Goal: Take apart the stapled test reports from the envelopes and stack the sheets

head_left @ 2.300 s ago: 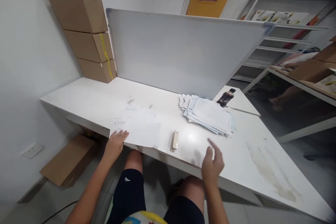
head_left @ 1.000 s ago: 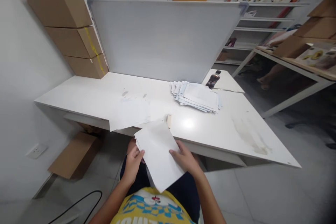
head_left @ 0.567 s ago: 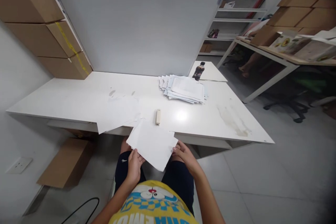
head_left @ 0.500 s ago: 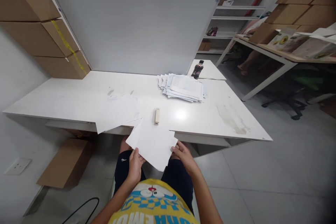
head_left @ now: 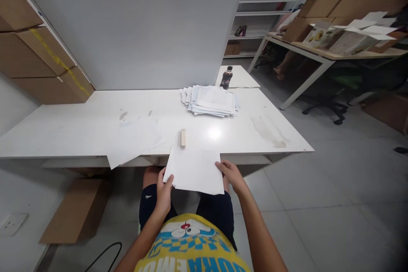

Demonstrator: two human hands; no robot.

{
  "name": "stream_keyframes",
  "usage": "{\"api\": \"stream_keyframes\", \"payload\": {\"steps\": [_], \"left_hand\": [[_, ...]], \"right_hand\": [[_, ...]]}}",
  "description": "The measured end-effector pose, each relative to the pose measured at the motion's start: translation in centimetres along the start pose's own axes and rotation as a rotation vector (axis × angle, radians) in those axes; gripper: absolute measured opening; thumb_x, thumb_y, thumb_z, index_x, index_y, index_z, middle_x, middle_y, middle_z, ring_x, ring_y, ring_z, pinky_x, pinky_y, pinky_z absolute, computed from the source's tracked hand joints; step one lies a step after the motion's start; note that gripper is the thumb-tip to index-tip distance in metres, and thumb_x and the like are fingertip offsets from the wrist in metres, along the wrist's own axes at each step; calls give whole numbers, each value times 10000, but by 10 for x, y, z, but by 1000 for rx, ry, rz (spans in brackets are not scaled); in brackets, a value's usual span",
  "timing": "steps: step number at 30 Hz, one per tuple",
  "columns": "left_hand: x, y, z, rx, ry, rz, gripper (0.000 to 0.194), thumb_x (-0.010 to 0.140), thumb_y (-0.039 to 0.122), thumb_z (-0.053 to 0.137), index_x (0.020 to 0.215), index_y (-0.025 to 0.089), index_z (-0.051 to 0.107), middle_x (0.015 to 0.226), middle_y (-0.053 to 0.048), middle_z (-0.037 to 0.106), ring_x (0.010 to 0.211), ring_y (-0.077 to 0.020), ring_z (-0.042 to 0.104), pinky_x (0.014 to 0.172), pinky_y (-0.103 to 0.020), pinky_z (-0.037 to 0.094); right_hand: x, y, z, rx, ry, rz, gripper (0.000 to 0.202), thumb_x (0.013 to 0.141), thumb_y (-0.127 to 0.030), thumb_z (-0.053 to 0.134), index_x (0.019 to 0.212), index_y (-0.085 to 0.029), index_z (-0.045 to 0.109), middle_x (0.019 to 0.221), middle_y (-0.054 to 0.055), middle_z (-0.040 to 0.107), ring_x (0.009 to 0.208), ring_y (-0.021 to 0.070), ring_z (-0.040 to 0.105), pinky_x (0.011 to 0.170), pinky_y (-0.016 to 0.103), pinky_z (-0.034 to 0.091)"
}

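Between my hands is a small sheaf of white paper sheets, held near the front edge of the white table. My left hand grips its lower left corner, thumb on top. On the right side, my right hand pinches the edge with the thumb above and fingers underneath. Just beyond the sheaf lies a cream stapler, touched by neither hand. Loose white sheets lie to the left, their corner hanging over the table edge.
A messy stack of papers sits toward the back, with a dark drink bottle behind it. A whiteboard stands along the rear. Cardboard boxes are piled at the left; another box is on the floor.
The sheaf has turned from a slanted position to nearly square with the table edge, its sheets more even. Both hands have shifted with it, and my view has swung right.
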State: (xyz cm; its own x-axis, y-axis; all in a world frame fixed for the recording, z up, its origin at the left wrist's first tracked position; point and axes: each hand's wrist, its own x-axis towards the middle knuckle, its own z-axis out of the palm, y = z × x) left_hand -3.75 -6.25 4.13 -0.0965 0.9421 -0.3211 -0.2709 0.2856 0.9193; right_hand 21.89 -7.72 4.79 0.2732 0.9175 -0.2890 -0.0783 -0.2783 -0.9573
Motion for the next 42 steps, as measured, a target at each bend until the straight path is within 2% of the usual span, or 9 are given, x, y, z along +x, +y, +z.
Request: {"api": "stream_keyframes", "payload": {"steps": [8, 16, 22, 26, 29, 31, 36, 39, 42], "left_hand": [[14, -14, 2, 24, -122, 93, 618, 695, 383, 713, 1253, 201, 523, 1276, -121, 584, 1130, -267, 569, 868, -316, 475], [12, -7, 12, -23, -185, 23, 711, 690, 336, 697, 1344, 213, 450, 1180, -104, 640, 1032, -249, 621, 832, -316, 484], [17, -7, 16, 34, -192, 32, 717, 707, 372, 692, 1343, 138, 456, 902, -93, 715, 769, -215, 667, 672, -287, 488], [16, -8, 19, 33, -185, 50, 714, 715, 382, 686, 1334, 111, 457, 874, -94, 714, 732, -198, 659, 642, -266, 473], [15, -9, 22, 27, -161, 51, 684, 723, 379, 676, 1321, 118, 471, 871, -89, 710, 719, -189, 653, 636, -263, 469], [14, -9, 24, 21, -140, 51, 654, 721, 366, 673, 1299, 120, 490, 846, -78, 704, 688, -180, 643, 624, -261, 466], [11, -8, 28, 36, -111, 74, 578, 726, 339, 651, 1255, 143, 524, 717, -19, 658, 587, -140, 582, 572, -242, 438], [9, -9, 29, 54, -99, 83, 556, 724, 317, 647, 1244, 155, 534, 679, 4, 627, 578, -127, 557, 563, -229, 422], [7, -10, 30, 74, -87, 90, 542, 724, 296, 638, 1239, 157, 541, 642, 23, 593, 556, -114, 523, 545, -218, 400]], "right_hand": [[15, 2, -10, -108, 18, -51, 383, 695, -569, 618, 662, -199, 527, 561, -49, 457, 526, 115, 408, 499, 241, 329], [26, -3, -12, -168, 46, -111, 351, 733, -546, 559, 709, -197, 544, 546, -51, 442, 520, 119, 386, 497, 243, 316], [32, -11, -16, -330, 115, -193, 355, 764, -528, 503, 623, -203, 494, 557, -38, 451, 565, 140, 430, 542, 258, 338], [23, -26, -13, -573, 305, -280, 340, 823, -502, 449, 782, -190, 580, 723, 35, 602, 665, 193, 529, 602, 295, 385], [13, -42, 4, -675, 428, -421, 346, 872, -456, 412, 958, -174, 593, 903, 96, 639, 742, 209, 567, 676, 334, 431], [8, -50, 21, -674, 340, -522, 328, 902, -418, 389, 988, -177, 595, 937, 98, 641, 788, 209, 585, 720, 341, 457], [11, -60, 67, -791, -54, -754, 301, 915, -291, 412, 1154, -207, 574, 1163, 101, 614, 1081, 235, 555, 912, 390, 457], [23, -61, 87, -849, -169, -849, 381, 891, -190, 415, 1254, -195, 533, 1291, 103, 560, 1193, 230, 490, 994, 402, 416], [34, -61, 101, -915, -205, -865, 460, 823, -72, 406, 1254, -153, 544, 1263, 111, 578, 1180, 235, 486, 985, 396, 415]]}}
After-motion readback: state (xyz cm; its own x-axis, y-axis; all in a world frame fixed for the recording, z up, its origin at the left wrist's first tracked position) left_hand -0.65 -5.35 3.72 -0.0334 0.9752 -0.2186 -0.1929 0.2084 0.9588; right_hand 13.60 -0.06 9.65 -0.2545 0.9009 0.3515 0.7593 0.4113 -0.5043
